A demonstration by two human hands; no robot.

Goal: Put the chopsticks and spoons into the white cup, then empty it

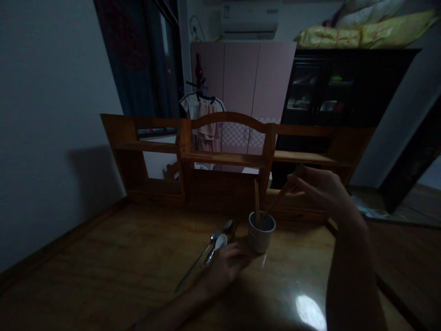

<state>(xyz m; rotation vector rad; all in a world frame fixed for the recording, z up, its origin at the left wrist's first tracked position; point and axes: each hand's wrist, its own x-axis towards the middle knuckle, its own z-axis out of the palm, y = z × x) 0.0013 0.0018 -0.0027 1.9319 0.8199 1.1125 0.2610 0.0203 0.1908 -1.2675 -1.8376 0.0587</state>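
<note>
A pale cup (261, 239) stands upright on the wooden desk, with a pair of chopsticks (257, 202) leaning in it. My right hand (315, 184), raised to the right of the cup, pinches the upper end of another chopstick (278, 197), whose lower end dips into the cup. Low by the cup's left side is my left hand (229, 266), fingers stretched toward its base; whether they touch it is unclear. Left of that hand lie a long-handled metal spoon (196, 266), a spoon with a white bowl (221, 242) and another metal spoon (228, 225). Thin dark sticks (234, 230) lie beside them, partly hidden.
A wooden shelf unit (223, 158) runs along the desk's back edge, behind the cup. A white wall (51, 138) borders the desk on the left. Farther back stand a pink wardrobe (241, 82) and a dark cabinet (337, 87). The room is dim.
</note>
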